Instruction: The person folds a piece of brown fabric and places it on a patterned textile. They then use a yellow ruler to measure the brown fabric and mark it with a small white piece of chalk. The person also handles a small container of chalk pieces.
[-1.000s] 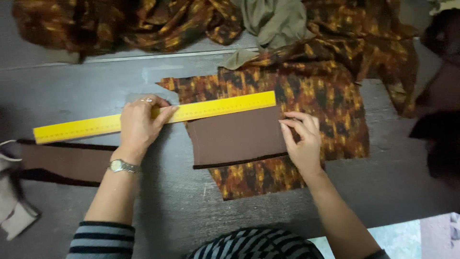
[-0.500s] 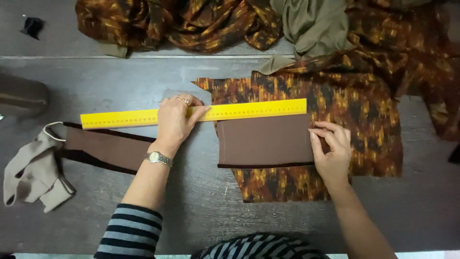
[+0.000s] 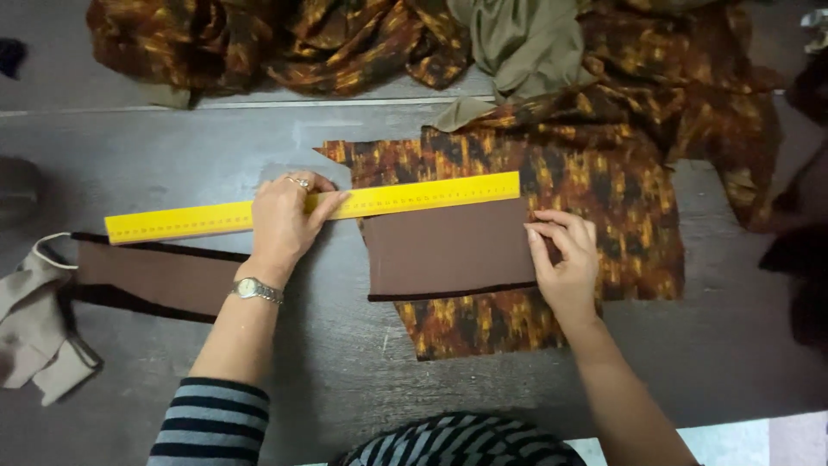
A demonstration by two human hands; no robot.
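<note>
Fingers first: our left hand lies flat with fingers spread, pressing down on the yellow ruler near its middle, gripping nothing. Our right hand has its fingertips together, pinning the right edge of the brown fabric rectangle, not closed around it. The ruler runs left to right, slightly tilted, its right half lying along the far edge of the brown piece. That piece sits on top of a flat orange-and-brown patterned fabric panel on the dark grey table. We read this as the alignment step: straightedge set to the brown piece's far edge, both layers held still. Next move looks to need steady pressure on ruler and cloth so neither shifts, with one hand freed for a marking tool; none is in view. Left of us: a second brown strip and a beige scrap. Far side: heaped patterned cloth and an olive piece.
</note>
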